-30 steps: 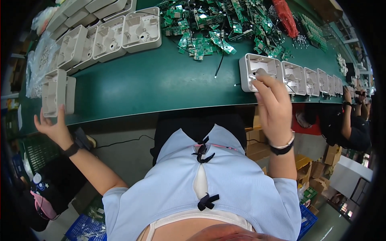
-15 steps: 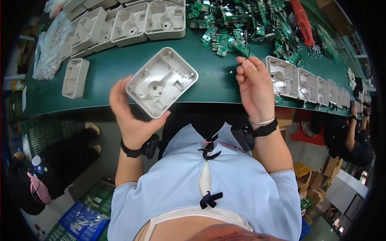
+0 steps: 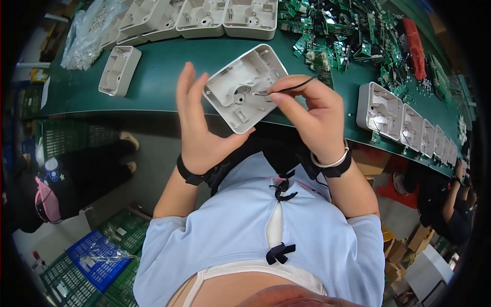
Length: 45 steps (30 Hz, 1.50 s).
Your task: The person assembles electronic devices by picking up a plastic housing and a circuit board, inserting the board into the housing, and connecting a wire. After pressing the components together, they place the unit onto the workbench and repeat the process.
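A white plastic housing, an open box with posts and a round hole inside, is tilted over the table's near edge. My left hand steadies it, thumb along the lower edge and two fingers raised beside its left side; the other fingers are hidden. My right hand pinches a black cable over the housing's right part. One end of the cable points into the housing, near the hole. Its other end runs up toward a blurred green circuit board beyond my knuckles.
More white housings stand at the back left, and a single one nearer. A row of housings runs along the right edge. Loose circuit boards and a red bag lie at the back. A co-worker's arm shows far right.
My right hand has come left and down to the housing, bringing the cable over it. Two left fingers have lifted off the housing's side. The whole view has shifted.
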Tool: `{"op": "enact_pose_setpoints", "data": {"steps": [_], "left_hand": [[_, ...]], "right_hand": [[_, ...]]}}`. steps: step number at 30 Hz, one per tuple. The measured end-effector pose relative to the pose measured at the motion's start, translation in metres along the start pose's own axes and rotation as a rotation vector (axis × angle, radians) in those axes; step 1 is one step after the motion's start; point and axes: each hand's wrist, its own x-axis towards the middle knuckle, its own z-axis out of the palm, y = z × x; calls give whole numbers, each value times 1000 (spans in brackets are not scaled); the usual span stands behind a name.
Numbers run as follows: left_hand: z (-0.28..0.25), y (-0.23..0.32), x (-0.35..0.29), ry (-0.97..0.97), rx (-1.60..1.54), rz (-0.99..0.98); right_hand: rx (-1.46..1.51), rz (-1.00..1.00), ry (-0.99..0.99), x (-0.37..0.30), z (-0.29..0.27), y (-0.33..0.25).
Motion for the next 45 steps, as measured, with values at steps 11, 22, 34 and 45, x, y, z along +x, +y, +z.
{"op": "enact_pose_setpoints", "data": {"steps": [11,22,34,45], "left_hand": [[9,5,0,-32,-168,0],[17,18,-3,30,-192,6],[9,8,-6,-18,-324,-72],[11,3,-9,-22,-275,5]], "right_hand": [[-90,167,-30,2,9,0],[-351,-78,-25,-10,26,15],[-326,-161,20,-23,-5,4],[-629,21,29,-12,-15,1]]}}
